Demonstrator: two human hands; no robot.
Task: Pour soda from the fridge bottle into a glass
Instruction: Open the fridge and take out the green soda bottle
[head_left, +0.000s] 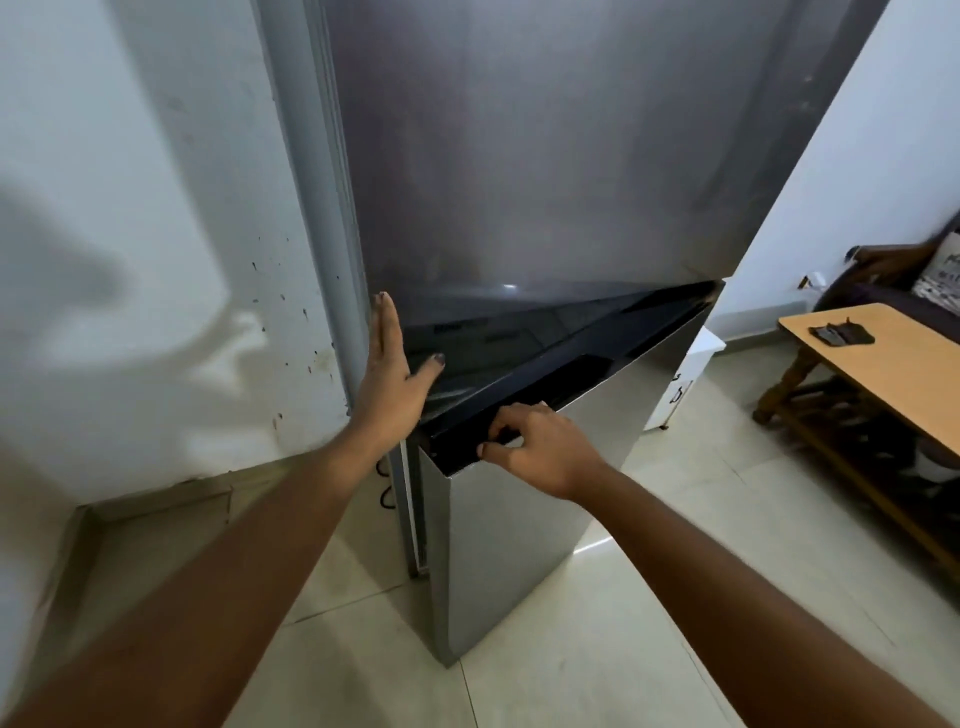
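Note:
A tall grey two-door fridge (519, 156) fills the middle of the view. Its lower door (509, 530) stands slightly ajar, with a narrow gap along its left edge. My right hand (540, 447) curls its fingers into the dark recessed handle (550, 384) along the top of that lower door. My left hand (389, 384) rests flat, fingers apart, against the lower left corner of the upper door. The fridge's inside is hidden; no bottle or glass is in view.
A white wall (130, 208) stands close on the left of the fridge. At the right is a wooden table (883, 358) with a small dark object (841, 333) on it, and a dark sofa (893, 280) behind. A small white cabinet (685, 379) stands beside the fridge. Pale floor tiles lie underfoot.

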